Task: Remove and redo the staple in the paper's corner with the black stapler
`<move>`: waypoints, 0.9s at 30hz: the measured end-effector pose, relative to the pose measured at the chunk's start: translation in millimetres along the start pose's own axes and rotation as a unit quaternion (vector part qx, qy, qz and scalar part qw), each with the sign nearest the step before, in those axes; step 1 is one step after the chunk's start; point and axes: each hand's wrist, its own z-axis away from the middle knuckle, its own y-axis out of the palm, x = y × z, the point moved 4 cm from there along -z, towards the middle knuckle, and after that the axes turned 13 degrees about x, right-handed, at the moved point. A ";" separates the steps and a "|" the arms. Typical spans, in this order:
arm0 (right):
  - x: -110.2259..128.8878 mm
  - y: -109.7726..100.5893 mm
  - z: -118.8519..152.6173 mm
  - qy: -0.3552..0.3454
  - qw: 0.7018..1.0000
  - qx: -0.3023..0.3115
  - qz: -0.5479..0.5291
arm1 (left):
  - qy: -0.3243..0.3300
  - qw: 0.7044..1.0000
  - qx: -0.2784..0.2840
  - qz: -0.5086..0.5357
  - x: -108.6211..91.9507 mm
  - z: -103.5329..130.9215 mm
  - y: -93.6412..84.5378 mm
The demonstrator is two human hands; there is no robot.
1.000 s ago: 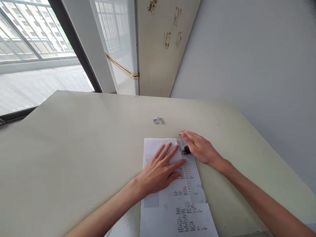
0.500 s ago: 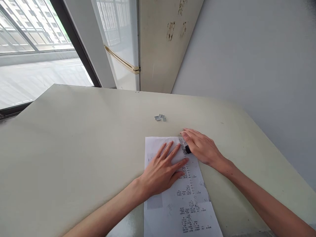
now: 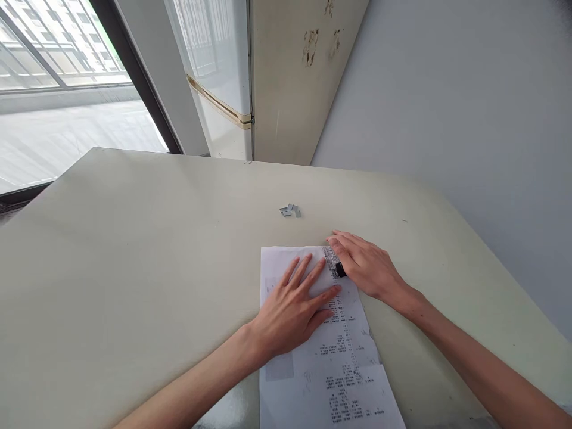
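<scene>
A printed sheet of paper (image 3: 308, 393), perhaps more than one layer, lies lengthwise on the table in front of me. My left hand (image 3: 295, 313) rests flat on its upper part with the fingers spread. At the sheet's upper right edge, my right hand (image 3: 364, 265) covers a black stapler (image 3: 341, 270); only its dark end shows beside the thumb, over the printed text. The rest of the stapler is hidden under the palm. Beyond the paper's top edge sits a small pile of silver staple strips (image 3: 290, 210).
The pale table (image 3: 156, 256) extends around the paper on both sides. A fridge (image 3: 223, 107) with a worn side panel stands past the far edge. To the right is a grey wall (image 3: 447, 89), and a window (image 3: 58, 89) with railings is at the upper left.
Both hands, the paper and the stapler keep their places. Only the camera view has shifted very slightly.
</scene>
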 end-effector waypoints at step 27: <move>18.0 3.4 3.9 0.012 0.992 -0.011 0.126 | -0.011 1.000 0.013 -0.006 -3.9 -1.0 -1.4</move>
